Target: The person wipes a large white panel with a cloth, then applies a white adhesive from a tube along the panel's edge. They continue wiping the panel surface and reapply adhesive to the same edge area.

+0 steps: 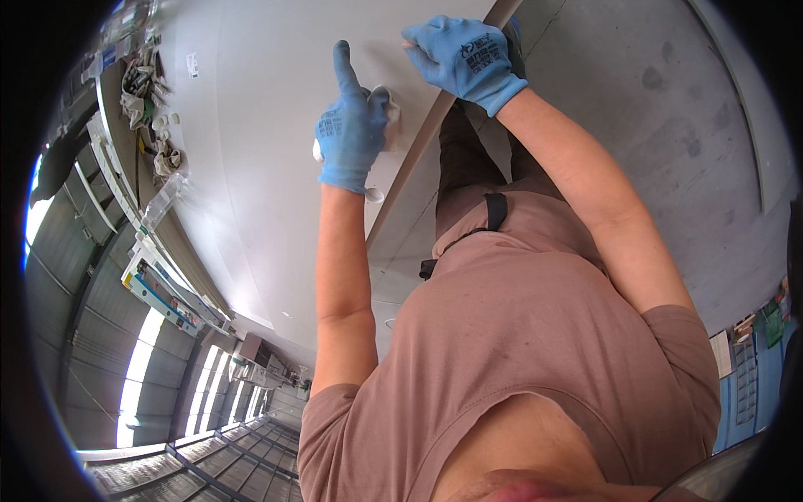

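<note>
1. Slippage likely the main risk: white cloth [393, 107] bunched under left grip [347, 125], near the surface's [251, 125] body-side edge, perhaps dragged over it by a sideways push.
2. Small white rounded piece [374, 196] beside left wrist, near same edge; possibly knocked off by a careless sweep.
3. Cloth beneath left grip, showing on both sides; index finger and thumb spread, cannot tell whether pinching.
4. Right grip [464, 60] curled by same edge, contents hidden, cannot tell.

An industrial workshop: gridded roof [234, 456], bright window strips [136, 376], grey floor [682, 197] (with dark stains)
</note>
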Available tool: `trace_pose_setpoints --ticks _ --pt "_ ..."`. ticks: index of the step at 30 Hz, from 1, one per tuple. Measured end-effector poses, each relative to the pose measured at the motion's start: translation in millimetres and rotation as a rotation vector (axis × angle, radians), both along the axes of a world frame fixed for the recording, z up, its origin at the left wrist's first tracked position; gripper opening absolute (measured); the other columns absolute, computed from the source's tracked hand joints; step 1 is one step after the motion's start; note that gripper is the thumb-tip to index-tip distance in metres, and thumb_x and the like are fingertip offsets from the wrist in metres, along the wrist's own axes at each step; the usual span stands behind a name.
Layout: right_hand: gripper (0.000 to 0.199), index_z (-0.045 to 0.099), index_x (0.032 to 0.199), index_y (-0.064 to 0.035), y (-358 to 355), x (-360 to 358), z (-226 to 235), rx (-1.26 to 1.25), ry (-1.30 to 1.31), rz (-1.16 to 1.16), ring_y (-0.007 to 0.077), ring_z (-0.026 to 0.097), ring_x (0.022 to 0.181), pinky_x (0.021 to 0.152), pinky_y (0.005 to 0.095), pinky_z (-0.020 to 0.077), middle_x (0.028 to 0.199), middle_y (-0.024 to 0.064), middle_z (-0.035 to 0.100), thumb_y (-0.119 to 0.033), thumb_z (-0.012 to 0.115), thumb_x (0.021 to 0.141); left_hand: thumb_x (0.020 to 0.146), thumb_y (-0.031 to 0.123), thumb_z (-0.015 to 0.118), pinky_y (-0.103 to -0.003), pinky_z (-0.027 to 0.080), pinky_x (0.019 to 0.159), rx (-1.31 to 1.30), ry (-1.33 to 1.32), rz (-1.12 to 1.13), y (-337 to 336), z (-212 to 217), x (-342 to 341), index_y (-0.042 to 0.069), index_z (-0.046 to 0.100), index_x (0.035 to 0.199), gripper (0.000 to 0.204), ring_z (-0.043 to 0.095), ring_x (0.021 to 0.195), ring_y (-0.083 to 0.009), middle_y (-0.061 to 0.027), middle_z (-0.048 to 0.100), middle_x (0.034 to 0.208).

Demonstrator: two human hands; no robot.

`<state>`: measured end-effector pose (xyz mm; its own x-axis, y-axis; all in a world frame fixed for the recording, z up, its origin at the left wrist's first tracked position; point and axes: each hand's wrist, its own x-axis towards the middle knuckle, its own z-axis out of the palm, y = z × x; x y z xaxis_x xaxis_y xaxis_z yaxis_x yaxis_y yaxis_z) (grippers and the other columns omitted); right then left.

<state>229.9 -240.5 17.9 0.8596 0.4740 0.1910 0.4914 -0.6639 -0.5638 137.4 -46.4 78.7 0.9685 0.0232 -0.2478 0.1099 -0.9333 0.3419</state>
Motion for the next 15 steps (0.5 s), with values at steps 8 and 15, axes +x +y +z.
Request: trace_pose_setpoints --ticks 8,15 --pt "0.017 0.073 0.091 -0.0207 1 -2 1 0.03 0.008 -0.033 0.0287 0.071 0.063 0.052 0.04 0.0551 0.07 0.0073 0.067 -0.034 0.066 0.098 0.091 0.022 0.073 -0.045 0.052 0.054 0.102 0.136 -0.036 -1 12 13 0.005 0.012 0.168 0.1 0.067 0.055 -0.0344 -0.0128 0.07 0.067" --pt "0.015 0.073 0.09 -0.0206 2 -1 -5 0.028 -0.066 -0.031 0.0285 0.07 0.06 0.05 0.0389 0.0541 0.067 0.0071 0.066 -0.033 0.067 0.097 0.095 0.028 0.072 -0.045 0.052 0.055 0.187 0.227 -0.061 0 19 19 0.012 0.01 0.171 0.1 0.068 0.058 -0.0318 -0.0057 0.072 0.069"
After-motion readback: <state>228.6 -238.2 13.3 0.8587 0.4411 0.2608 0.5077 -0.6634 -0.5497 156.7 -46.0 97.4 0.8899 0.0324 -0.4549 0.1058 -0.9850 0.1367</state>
